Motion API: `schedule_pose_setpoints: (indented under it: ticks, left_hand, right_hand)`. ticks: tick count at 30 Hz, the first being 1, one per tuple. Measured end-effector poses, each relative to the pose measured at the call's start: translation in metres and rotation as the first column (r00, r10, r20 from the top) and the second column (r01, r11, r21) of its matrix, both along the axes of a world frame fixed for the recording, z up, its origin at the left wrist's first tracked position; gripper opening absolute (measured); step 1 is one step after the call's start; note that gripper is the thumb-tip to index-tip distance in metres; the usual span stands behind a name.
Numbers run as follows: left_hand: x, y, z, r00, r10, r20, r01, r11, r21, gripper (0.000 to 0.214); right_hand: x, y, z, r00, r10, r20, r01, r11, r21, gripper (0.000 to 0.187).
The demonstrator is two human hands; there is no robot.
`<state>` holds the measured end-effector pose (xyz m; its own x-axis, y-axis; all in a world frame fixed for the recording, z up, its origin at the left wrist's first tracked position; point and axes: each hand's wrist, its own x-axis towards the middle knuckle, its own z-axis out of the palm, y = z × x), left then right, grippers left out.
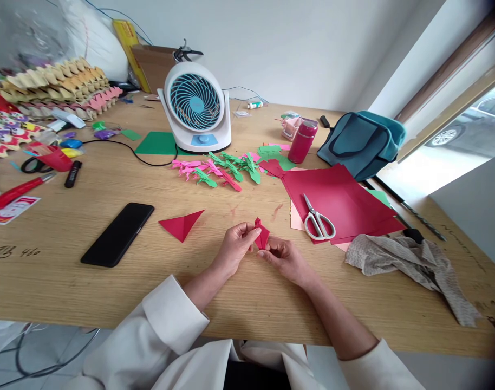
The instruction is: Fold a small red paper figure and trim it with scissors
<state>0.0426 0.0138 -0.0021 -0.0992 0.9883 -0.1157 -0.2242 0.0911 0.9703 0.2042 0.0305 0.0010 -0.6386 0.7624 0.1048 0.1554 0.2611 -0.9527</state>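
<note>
A small folded piece of red paper [262, 233] is pinched between both hands just above the wooden table [69, 238]. My left hand [236, 246] grips its left side with thumb and fingers. My right hand [286, 259] holds its lower right edge. A red paper triangle [180, 224] lies flat to the left of my hands. A stack of red paper sheets [345, 195] lies to the right, with white-handled scissors [317, 220] on top.
A black phone [118, 233] lies at the left. Pink and green folded paper figures [219, 170] sit in front of a white desk fan [196, 108]. A red bottle [303, 141], teal bag [361, 142], crumpled cloth [414, 265], and craft clutter [48, 103] surround the area.
</note>
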Motion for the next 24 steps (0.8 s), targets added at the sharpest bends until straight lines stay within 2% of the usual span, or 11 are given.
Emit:
schedule_pose_setpoints:
  ticks: [10, 18, 24]
  left_hand:
    - [0.0000, 0.0004, 0.0038, 0.998, -0.048, -0.047, 0.048, 0.999, 0.003, 0.029]
    - [0.0001, -0.0017, -0.0007, 0.993, -0.073, -0.090, 0.078, 0.996, 0.050, 0.029]
    - [0.0025, -0.0032, 0.0032, 0.985, -0.088, -0.148, 0.095, 0.995, 0.042, 0.028]
  right_hand:
    - [-0.0001, 0.0000, 0.0005, 0.999, 0.004, 0.031, -0.006, 0.998, 0.057, 0.042]
    - [0.0007, 0.0005, 0.0015, 1.000, 0.006, -0.012, -0.006, 1.000, -0.016, 0.033]
    - [0.0007, 0.0017, 0.0028, 0.999, -0.032, -0.003, 0.032, 0.999, -0.013, 0.038]
